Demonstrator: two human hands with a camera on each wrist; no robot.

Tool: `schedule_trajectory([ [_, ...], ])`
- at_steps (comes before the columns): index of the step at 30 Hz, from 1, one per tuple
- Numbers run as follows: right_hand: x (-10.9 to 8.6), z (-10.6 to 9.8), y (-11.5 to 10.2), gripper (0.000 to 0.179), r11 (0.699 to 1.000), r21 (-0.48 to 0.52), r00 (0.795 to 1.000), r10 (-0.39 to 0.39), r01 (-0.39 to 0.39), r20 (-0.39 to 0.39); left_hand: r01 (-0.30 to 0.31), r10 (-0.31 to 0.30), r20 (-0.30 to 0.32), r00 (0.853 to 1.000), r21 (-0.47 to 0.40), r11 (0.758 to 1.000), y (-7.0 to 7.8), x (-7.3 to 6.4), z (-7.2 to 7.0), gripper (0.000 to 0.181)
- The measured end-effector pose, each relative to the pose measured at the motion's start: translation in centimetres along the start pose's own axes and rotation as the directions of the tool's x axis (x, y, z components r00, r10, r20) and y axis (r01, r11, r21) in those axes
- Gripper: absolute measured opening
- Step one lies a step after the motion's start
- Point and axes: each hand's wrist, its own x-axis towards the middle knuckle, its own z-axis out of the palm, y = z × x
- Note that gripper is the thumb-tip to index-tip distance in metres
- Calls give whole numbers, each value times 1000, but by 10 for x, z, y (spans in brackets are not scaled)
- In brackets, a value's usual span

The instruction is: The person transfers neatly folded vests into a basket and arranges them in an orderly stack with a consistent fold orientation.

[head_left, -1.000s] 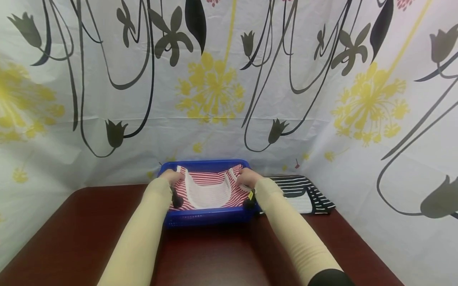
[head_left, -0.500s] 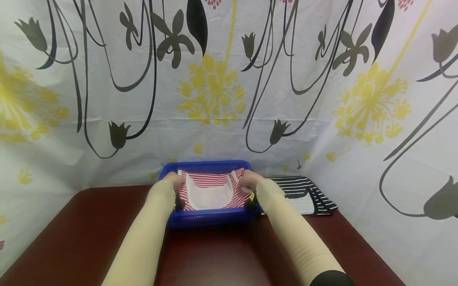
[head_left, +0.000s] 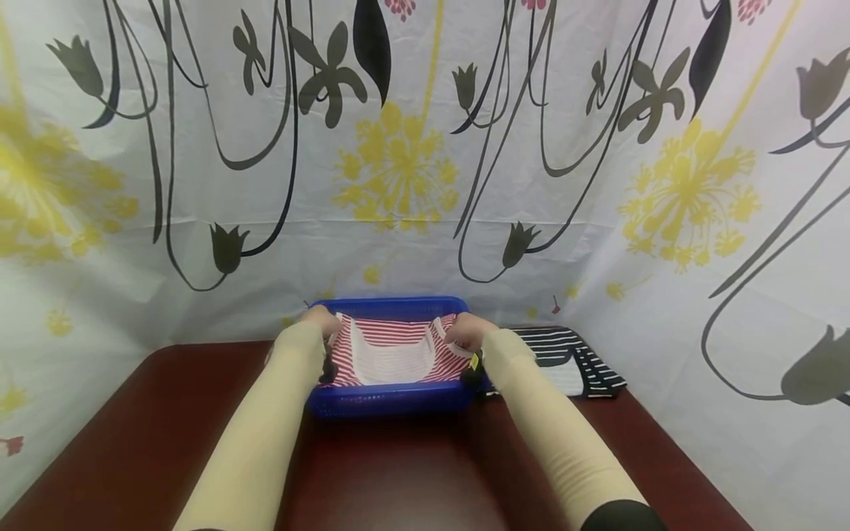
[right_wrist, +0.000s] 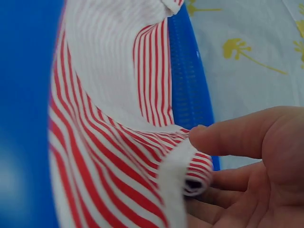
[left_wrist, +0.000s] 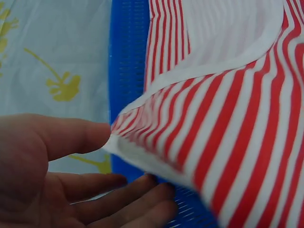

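Note:
A red-and-white striped top with white trim round its neck is stretched between both hands, in and over the blue basket. My left hand pinches its left shoulder corner. In the left wrist view the thumb presses on the trim, while the other fingers spread below. At the opposite shoulder my right hand grips the cloth between thumb and fingers. The right wrist view shows that thumb on a folded white-edged part of the top. The fingertips behind the cloth are partly hidden.
On the brown table, right of the basket, lies a folded black-and-white striped garment, partly behind the right forearm. A floral-patterned sheet hangs behind the table and along both sides.
The striped top has sunk slightly within the basket, with both hands keeping their hold. The head view has shifted a little, so the scene sits slightly further right.

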Motion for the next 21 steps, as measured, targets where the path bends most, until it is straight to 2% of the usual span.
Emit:
schedule_trajectory([
  [4, -7, -7, -5, 13, 1000, 0, 1000, 10, -10, 12, -3, -1, -74, 997, -52, 999, 9, -7, -7, 47],
  [7, -11, -10, -9, 12, 1000, -9, 1000, 5, -4, 14, -26, 11, -75, 997, -200, 979, 12, -1, -5, 47],
  [9, -12, -11, -11, 11, 1000, -12, 1000, -4, 4, 0, -49, 38, -41, 998, -315, 948, 14, 5, 0, 46],
  [11, -9, -11, -11, 22, 1000, -18, 1000, -11, 10, -30, -36, 55, 30, 998, -434, 900, 17, 5, 4, 48],
  [13, -5, -9, -12, 30, 1000, 16, 998, -17, 18, -54, 9, 57, 107, 993, -537, 843, 22, 0, 8, 50],
  [15, -1, -6, -14, 36, 998, 62, 997, -21, 25, -75, 62, 51, 172, 984, -592, 804, 25, -7, 10, 53],
  [17, 3, -3, -14, 38, 992, 120, 998, -25, 32, -66, 96, 39, 205, 978, -609, 788, 27, -14, 12, 55],
  [18, 5, -1, -15, 39, 987, 155, 999, -25, 32, -48, 106, 32, 212, 977, -608, 787, 27, -17, 13, 57],
  [21, 11, 2, -13, 42, 971, 240, 1000, -21, 17, 16, 108, 13, 203, 979, -574, 812, 22, -15, 14, 60],
])
